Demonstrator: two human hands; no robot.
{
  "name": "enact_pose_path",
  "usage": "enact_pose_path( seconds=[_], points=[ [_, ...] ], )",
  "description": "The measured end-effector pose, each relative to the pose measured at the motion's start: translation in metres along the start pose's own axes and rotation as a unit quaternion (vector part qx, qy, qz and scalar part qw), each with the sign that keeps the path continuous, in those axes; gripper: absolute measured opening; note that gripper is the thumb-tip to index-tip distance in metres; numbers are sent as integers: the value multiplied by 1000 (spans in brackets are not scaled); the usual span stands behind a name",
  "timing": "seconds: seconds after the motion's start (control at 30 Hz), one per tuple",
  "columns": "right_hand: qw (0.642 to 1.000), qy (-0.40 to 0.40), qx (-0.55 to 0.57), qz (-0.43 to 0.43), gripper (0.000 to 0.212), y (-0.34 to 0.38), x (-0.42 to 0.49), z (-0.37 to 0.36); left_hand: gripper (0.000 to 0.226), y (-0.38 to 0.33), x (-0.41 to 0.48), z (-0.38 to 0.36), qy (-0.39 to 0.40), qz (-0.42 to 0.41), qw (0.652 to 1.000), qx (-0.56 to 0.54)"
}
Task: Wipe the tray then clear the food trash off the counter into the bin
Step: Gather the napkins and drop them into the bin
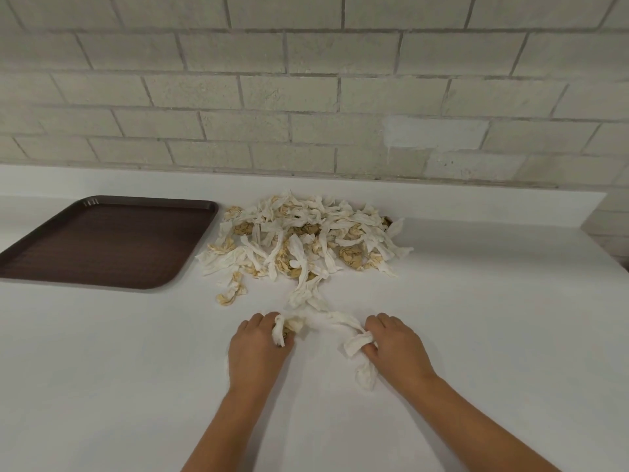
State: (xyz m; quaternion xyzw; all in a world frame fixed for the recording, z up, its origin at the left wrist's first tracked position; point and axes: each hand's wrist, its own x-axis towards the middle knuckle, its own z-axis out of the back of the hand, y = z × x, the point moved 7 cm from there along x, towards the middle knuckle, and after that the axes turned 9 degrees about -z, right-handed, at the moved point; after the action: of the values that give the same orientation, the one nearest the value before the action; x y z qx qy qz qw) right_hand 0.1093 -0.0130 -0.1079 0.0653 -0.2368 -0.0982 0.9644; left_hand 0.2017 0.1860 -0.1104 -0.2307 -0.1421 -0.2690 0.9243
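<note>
White paper twisted into a strip (326, 317) runs between both hands: the left hand (258, 352) curls round its stained end, and the right hand (396, 349) pinches the other. Beyond them the trash pile (306, 236) lies on the counter (493, 318), just beside the brown tray (102, 243), which looks clean. Judging by the heap, clearing has barely begun. No bin is in view.

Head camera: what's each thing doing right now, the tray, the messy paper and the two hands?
Tray: lying flat on the counter, nothing on it.
Paper trash pile: heaped loosely on the counter, right of the tray.
Twisted paper strip: stretched between both hands, on the counter.
Left hand: gripping the strip's left end.
Right hand: pinching the strip's right end.
</note>
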Motion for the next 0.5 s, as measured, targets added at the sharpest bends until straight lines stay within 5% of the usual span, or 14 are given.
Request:
enact_pose_path(
  seconds=[0.07, 0.17, 0.37, 0.5],
  points=[
    [1000, 13, 7, 12, 54, -2, -5, 0, 25, -1, -4, 2, 3, 6, 1000, -8],
    [999, 27, -13, 12, 64, -7, -12, 2, 30, -8, -13, 1, 21, -10, 1000, -11],
    [997, 74, -2, -16, 35, -31, -41, 22, 29, -59, -29, -16, 56, -49, 996, -43],
    [965, 152, 101, -186, 17, -86, -79, 55, 24, -123, -40, -36, 89, -76, 989, -91]
  ],
)
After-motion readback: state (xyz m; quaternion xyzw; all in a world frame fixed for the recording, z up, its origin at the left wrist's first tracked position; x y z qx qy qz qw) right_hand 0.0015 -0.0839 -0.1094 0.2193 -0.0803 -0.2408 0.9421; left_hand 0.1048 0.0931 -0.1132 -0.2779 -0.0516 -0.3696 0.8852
